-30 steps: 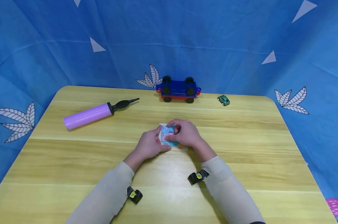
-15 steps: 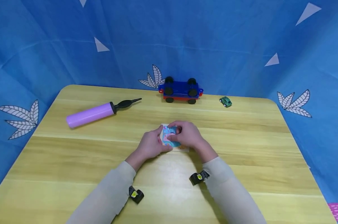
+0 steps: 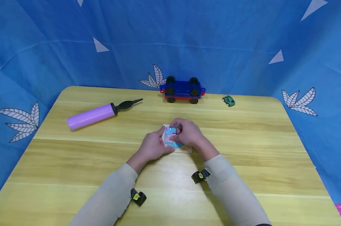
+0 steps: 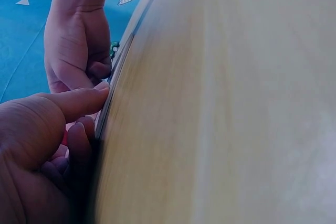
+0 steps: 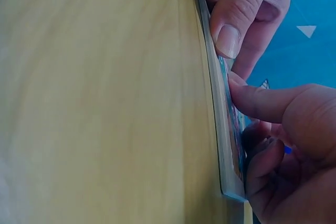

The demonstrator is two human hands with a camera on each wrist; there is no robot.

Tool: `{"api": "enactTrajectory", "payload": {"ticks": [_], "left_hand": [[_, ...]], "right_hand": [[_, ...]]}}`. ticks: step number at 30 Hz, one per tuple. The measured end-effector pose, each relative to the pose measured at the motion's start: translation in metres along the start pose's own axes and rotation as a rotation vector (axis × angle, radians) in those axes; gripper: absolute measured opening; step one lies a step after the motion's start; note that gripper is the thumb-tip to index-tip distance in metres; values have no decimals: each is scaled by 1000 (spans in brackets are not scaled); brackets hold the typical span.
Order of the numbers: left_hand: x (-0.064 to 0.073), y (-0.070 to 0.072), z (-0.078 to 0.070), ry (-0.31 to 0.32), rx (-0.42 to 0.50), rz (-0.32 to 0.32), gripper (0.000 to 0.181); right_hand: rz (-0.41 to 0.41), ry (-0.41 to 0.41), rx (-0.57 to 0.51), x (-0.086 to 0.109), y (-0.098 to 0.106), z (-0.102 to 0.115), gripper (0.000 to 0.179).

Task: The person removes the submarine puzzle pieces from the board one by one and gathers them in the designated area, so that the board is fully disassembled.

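Board [image 3: 185, 150] is pinched by the left hand [image 3: 151, 146]; under curled fingers of the right hand [image 3: 189, 134] (whether pinching cannot be told), it could be skewed by uneven pressure.

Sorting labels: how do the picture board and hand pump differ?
The picture board is flat, multicoloured; the hand pump is long, tubular, mostly purple. Left hand and right hand touch the board; neither touches the pump. The board lies nearer the person than the pump. Both rest on the table.

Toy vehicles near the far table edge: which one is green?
The small car, farther right; the larger toy to its left is blue and red.
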State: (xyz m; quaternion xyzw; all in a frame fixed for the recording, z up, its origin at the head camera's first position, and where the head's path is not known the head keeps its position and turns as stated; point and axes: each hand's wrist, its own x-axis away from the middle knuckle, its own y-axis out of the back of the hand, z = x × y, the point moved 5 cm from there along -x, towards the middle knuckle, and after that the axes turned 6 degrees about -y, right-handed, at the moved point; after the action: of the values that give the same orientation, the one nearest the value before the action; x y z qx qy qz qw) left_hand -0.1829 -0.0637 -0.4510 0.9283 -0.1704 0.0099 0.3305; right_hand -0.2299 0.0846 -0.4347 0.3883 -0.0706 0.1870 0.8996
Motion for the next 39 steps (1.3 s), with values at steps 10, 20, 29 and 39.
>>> {"api": "enactTrajectory", "payload": {"ticks": [10,20,29,39], "left_hand": [[-1,2,-2,6,-3,0,102],[-1,-1,1,51,6,6,103],[0,-2,2,49,4,3,103],[-1,-1,1,18,-4,0,102]], "right_hand": [[-26,-4,0,1,3,1,39],[-7,-15,-19,2,1,-2,33],[-10,-7,-33,4,-1,-2,27],[-55,-24,-79,5,0,-3,43]]}}
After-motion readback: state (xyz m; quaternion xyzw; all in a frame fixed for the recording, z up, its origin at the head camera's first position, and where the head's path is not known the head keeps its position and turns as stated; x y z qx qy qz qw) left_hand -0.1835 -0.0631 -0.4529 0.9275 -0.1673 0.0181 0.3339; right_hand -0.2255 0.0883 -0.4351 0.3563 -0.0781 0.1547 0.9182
